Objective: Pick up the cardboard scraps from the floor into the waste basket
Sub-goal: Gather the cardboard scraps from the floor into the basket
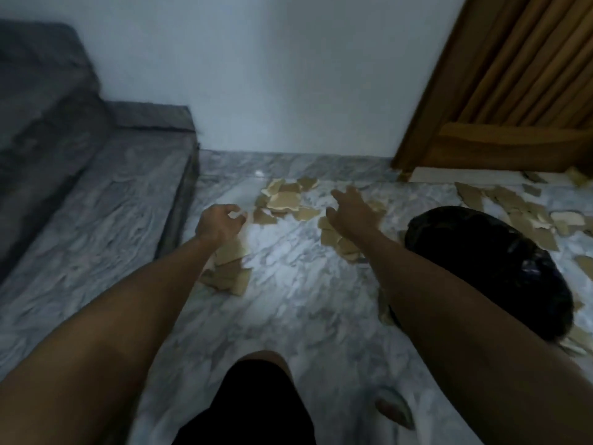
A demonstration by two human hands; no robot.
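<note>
Tan cardboard scraps (pixel 284 200) lie in a heap on the marble floor near the wall. A second pile of scraps (pixel 229 273) sits under my left forearm. More scraps (pixel 519 210) spread to the right, beyond the waste basket (pixel 487 261), which is lined with a black bag and stands under my right arm. My left hand (pixel 219 220) hovers left of the heap with loosely curled fingers and holds nothing. My right hand (pixel 351 208) reaches over the scraps with fingers spread and is empty too.
A grey sofa (pixel 64 149) fills the left side. A wooden louvred door (pixel 526 81) stands at the back right, against the white wall. My knee in black shorts (pixel 256 399) and my foot (pixel 393 407) are at the bottom.
</note>
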